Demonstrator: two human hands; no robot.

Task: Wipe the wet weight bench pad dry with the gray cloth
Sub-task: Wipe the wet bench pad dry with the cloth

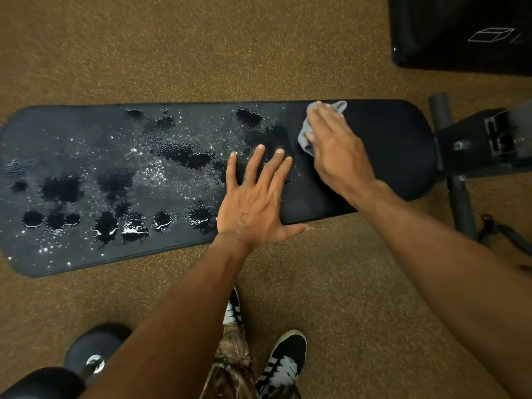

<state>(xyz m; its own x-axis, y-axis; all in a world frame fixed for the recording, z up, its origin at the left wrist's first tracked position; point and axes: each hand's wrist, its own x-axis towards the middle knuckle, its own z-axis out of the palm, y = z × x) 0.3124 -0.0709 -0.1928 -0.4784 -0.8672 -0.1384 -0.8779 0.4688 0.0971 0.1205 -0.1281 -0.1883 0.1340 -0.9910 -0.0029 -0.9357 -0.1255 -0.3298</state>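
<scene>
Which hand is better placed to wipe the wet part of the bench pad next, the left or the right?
The right hand. It already presses the gray cloth on the bench pad, at the edge of the water drops. The left hand lies flat and bare on the pad, only bracing.

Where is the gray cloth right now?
The gray cloth lies under the right hand on the bench pad, near its far right end, beside the water.

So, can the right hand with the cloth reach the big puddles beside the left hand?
Probably yes: the right hand presses the gray cloth beside them; only the left hand partly covers them.
</scene>
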